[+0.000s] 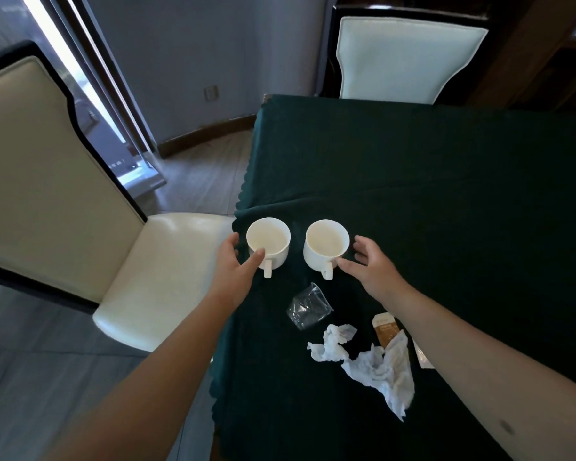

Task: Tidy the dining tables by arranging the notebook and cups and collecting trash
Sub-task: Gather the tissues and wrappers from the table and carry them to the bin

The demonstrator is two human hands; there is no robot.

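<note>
Green tablecloth [413, 194] bears two smooth round mugs [268, 242].

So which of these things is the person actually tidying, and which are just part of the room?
Part of the job:
left mug
right mug
clear plastic cup, lying on its side
crumpled tissues
brown packet

Just there:
green tablecloth
near chair
far chair

No notebook is in view.

Two white mugs [268, 242] [326, 246], one crushed clear plastic cup [306, 306], two crumpled tissues [333, 342] [384, 371], one brown sachet [387, 329], two cream chairs [57, 194] [406, 58], one green-clothed table [413, 181].
</note>
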